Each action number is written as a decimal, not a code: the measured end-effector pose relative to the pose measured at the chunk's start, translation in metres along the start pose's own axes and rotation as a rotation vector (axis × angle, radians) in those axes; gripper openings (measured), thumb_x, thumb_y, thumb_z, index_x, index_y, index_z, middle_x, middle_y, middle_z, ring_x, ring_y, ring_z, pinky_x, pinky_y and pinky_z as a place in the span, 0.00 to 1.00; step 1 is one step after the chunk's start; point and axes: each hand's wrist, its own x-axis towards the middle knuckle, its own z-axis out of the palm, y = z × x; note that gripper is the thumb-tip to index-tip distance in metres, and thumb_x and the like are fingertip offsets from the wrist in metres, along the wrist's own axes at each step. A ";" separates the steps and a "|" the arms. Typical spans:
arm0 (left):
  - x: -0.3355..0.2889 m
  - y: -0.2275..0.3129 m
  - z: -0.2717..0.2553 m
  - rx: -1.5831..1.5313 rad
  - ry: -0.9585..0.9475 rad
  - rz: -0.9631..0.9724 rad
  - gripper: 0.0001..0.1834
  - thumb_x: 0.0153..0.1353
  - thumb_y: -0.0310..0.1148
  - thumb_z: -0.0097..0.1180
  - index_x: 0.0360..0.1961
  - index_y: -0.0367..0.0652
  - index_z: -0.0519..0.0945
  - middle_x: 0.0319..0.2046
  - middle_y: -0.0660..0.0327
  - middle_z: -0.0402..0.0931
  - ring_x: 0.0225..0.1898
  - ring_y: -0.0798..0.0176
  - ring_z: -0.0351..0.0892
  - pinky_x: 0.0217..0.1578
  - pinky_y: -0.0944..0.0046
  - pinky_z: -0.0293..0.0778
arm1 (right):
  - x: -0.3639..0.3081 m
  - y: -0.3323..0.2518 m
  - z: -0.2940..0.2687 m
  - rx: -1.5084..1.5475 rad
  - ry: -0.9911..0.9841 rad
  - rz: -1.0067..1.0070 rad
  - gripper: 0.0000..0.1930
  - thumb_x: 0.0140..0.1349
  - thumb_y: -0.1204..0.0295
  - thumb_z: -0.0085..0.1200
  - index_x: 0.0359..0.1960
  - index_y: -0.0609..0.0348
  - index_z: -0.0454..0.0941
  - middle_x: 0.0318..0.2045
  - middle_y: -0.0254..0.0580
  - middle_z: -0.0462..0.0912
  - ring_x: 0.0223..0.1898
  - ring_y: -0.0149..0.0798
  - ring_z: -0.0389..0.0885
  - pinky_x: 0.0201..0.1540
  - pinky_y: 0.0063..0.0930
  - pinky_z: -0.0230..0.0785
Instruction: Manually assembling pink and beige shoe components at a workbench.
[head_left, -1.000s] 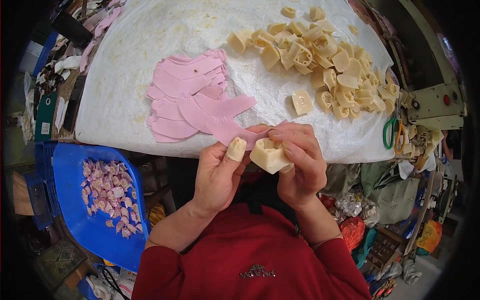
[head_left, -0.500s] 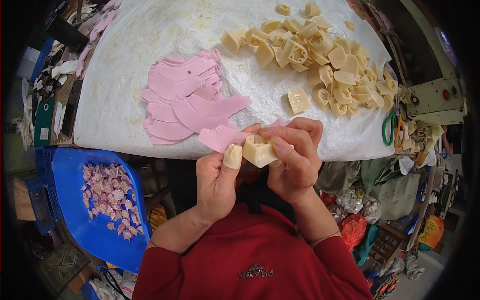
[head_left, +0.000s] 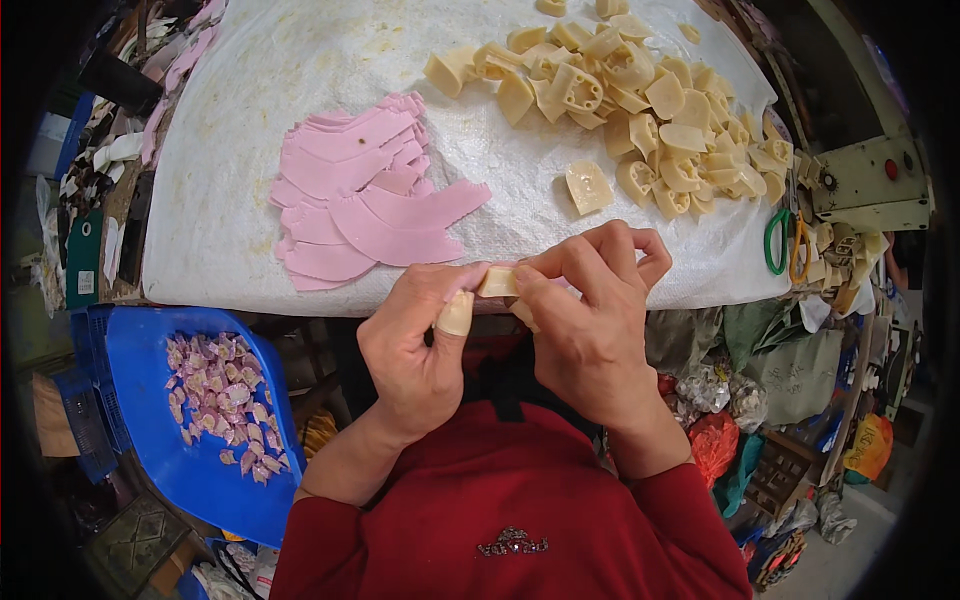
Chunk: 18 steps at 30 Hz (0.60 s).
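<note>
Our left hand (head_left: 415, 345) and right hand (head_left: 590, 320) pinching a cream block (head_left: 497, 282) with pink strip (head_left: 465, 281) at the table edge (head_left: 300, 295), fingers closed tight, pink sheets (head_left: 365, 200) and cream pieces (head_left: 640, 110) beyond, blue tray (head_left: 150, 450) at left

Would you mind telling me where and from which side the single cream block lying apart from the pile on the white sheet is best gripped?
The lone cream block lies flat, clear of the cream pile and the pink pieces. I would come from above, on the near side where the white sheet is bare, and pinch its two long side edges with thumb and forefinger. Both hands are busy with another block, so one would have to let go first.
</note>
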 end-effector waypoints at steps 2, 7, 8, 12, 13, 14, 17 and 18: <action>0.000 -0.002 0.001 0.082 -0.010 0.120 0.09 0.61 0.25 0.50 0.39 0.30 0.79 0.28 0.53 0.77 0.28 0.60 0.77 0.30 0.65 0.72 | -0.002 0.001 0.001 -0.007 -0.025 0.004 0.10 0.39 0.72 0.58 0.27 0.49 0.75 0.26 0.28 0.69 0.35 0.36 0.68 0.43 0.44 0.48; -0.003 0.002 0.002 0.371 -0.091 0.253 0.13 0.61 0.27 0.52 0.44 0.28 0.77 0.34 0.50 0.76 0.33 0.58 0.75 0.35 0.64 0.71 | -0.002 0.012 0.011 0.058 -0.006 -0.027 0.10 0.40 0.73 0.58 0.28 0.49 0.75 0.26 0.29 0.69 0.34 0.37 0.68 0.43 0.42 0.48; -0.004 0.002 0.002 0.370 -0.094 0.254 0.13 0.61 0.27 0.52 0.44 0.28 0.77 0.34 0.50 0.76 0.33 0.58 0.75 0.35 0.64 0.71 | -0.003 0.016 0.014 0.126 0.036 -0.050 0.10 0.41 0.74 0.58 0.29 0.50 0.76 0.26 0.29 0.70 0.34 0.37 0.68 0.43 0.41 0.48; -0.003 0.001 0.000 0.072 -0.059 0.133 0.13 0.60 0.26 0.54 0.45 0.32 0.79 0.35 0.54 0.75 0.33 0.62 0.74 0.33 0.66 0.70 | -0.007 0.024 0.021 0.305 0.110 -0.063 0.13 0.40 0.77 0.58 0.31 0.50 0.76 0.27 0.29 0.72 0.34 0.37 0.68 0.43 0.39 0.49; -0.001 0.001 -0.001 -0.011 -0.071 0.100 0.13 0.58 0.24 0.56 0.45 0.34 0.80 0.34 0.57 0.75 0.31 0.63 0.74 0.30 0.67 0.70 | -0.008 0.025 0.020 0.357 0.101 -0.052 0.14 0.40 0.78 0.58 0.32 0.51 0.77 0.27 0.30 0.72 0.34 0.37 0.68 0.43 0.38 0.49; -0.001 -0.005 -0.002 -0.007 -0.068 0.101 0.13 0.58 0.24 0.56 0.45 0.34 0.80 0.34 0.57 0.75 0.31 0.63 0.74 0.30 0.67 0.70 | -0.008 0.026 0.019 0.409 0.092 -0.040 0.16 0.39 0.80 0.58 0.33 0.52 0.77 0.28 0.30 0.73 0.34 0.37 0.69 0.42 0.36 0.50; -0.002 -0.021 -0.003 -0.146 -0.102 0.120 0.12 0.58 0.25 0.57 0.44 0.37 0.80 0.33 0.59 0.74 0.28 0.67 0.71 0.29 0.70 0.69 | -0.010 0.025 0.016 0.578 0.028 0.002 0.17 0.38 0.82 0.57 0.33 0.53 0.76 0.27 0.33 0.73 0.34 0.38 0.69 0.42 0.33 0.51; -0.001 -0.017 -0.003 -0.200 -0.111 0.067 0.11 0.57 0.25 0.58 0.42 0.37 0.81 0.31 0.60 0.74 0.27 0.67 0.69 0.29 0.70 0.69 | -0.011 0.026 0.014 0.580 0.026 0.001 0.17 0.38 0.82 0.57 0.33 0.53 0.76 0.27 0.33 0.73 0.34 0.38 0.69 0.42 0.33 0.51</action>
